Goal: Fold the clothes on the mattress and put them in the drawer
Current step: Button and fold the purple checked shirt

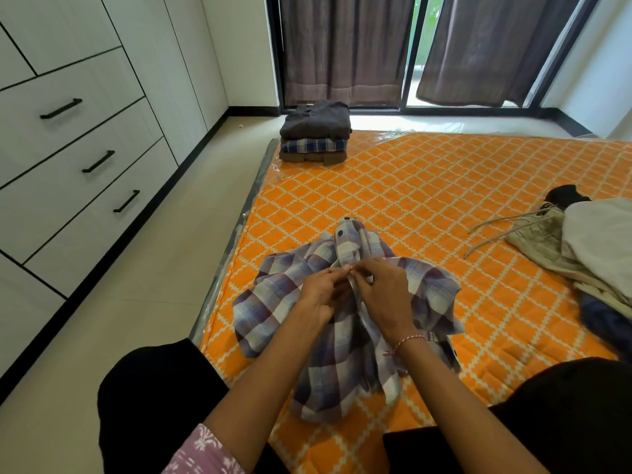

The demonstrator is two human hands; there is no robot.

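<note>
Two hands meet over the plaid shirt [342, 313] on the orange mattress [444, 186]: the left hand [318, 295] and right hand [383, 289] pinch its button placket between their fingers [342, 270], apparently fastening a button. Beyond the fingers sits a folded stack [314, 136]; right of them, unfolded clothes [581, 248]. Folding seems next, needing the shirt laid flat; the drawers [85, 159] lie left.

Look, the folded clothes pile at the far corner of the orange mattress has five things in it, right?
Not quite. The head view shows three things in the folded pile: a dark grey one on top, a blue plaid one, and a brown one underneath. It does sit at the far corner of the orange mattress.
</note>
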